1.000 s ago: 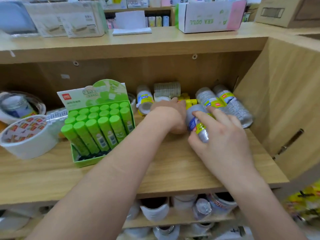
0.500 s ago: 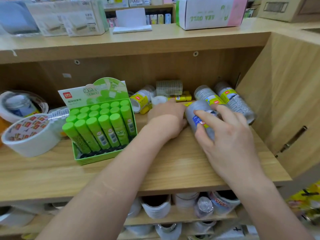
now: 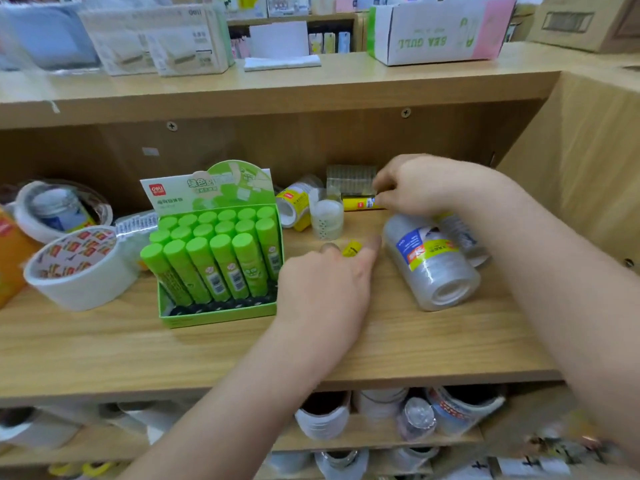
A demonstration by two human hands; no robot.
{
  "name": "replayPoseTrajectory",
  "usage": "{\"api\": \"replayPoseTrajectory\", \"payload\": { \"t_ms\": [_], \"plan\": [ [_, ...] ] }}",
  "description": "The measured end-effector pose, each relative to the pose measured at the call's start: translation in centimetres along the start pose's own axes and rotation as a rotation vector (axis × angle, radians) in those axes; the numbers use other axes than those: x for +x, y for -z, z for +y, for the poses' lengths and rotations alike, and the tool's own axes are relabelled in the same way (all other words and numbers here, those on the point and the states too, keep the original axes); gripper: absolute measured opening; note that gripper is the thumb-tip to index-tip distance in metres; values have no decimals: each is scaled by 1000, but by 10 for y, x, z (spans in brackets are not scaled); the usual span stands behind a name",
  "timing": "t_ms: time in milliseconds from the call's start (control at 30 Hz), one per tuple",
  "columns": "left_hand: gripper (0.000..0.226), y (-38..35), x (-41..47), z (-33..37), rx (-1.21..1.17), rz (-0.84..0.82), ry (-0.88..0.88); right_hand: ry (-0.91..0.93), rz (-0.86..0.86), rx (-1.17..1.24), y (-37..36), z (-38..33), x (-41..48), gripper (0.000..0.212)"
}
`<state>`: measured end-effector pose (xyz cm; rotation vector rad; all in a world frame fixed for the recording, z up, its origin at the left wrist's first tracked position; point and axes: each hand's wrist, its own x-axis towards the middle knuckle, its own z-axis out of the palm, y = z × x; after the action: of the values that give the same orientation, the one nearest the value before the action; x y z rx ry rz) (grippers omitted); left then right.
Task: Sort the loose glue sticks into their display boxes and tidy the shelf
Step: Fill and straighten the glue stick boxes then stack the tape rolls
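The right hand (image 3: 415, 188) reaches to the back of the shelf (image 3: 415, 348), its grip narrow, the fingertips pinched on the right end of a yellow glue stick (image 3: 358, 203) that lies on its side against the back wall. The left hand (image 3: 325, 289) rests palm down near the middle of the shelf, and its grip is narrow too: two fingers hold a small yellow item (image 3: 351, 249), of which only a tip shows, so I cannot tell what it is. Just right of that hand, under the right forearm, a wrapped pack of clear tape rolls (image 3: 429, 268) lies on its side. Behind the left fingertips stands a small clear tape roll (image 3: 325, 218), with a yellow-labelled tape pack (image 3: 294, 204) tipped beside it and a stack of clear tape (image 3: 349, 180) at the back. To the left hand's left sits the green display box (image 3: 221, 315), lid flap up, filled with upright green glue sticks (image 3: 221, 265) leaning back in rows. Further left a wide white tape roll (image 3: 83, 271) leans on the shelf. More tape rolls (image 3: 323, 415) line the lower shelf, and a white carton (image 3: 440, 32) stands on top of the unit.
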<state>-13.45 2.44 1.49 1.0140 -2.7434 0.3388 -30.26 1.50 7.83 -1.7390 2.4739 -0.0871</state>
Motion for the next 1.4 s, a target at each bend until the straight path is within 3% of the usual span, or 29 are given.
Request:
{"api": "replayPoseTrajectory", "payload": {
  "t_ms": [200, 300, 600, 767, 933, 1033, 1167, 1400],
  "plan": [
    [59, -3, -10, -3, -52, 96, -76, 74, -97, -76, -4, 6, 36, 13],
    [65, -20, -9, -4, -141, 185, -123, 112, -103, -97, -8, 8, 41, 26],
    [79, -27, -7, -7, -304, 146, -250, 180, -114, -28, -19, 6, 50, 46],
    [74, -29, -9, -8, -342, 120, -251, 158, -145, 161, -3, 5, 42, 27],
    [63, -32, -8, -12, -276, 139, -195, 170, 156, 453, 13, -6, -9, 7],
    [44, -30, -16, -19, -207, 181, -191, 218, 319, 549, -7, -18, -45, 25],
    [32, -31, -36, -23, -198, 262, -183, 305, 414, 646, -44, -39, -78, 48],
    [33, -31, -56, -35, -324, 357, -43, 377, 884, 610, -66, -56, -91, 43]
  ]
}}
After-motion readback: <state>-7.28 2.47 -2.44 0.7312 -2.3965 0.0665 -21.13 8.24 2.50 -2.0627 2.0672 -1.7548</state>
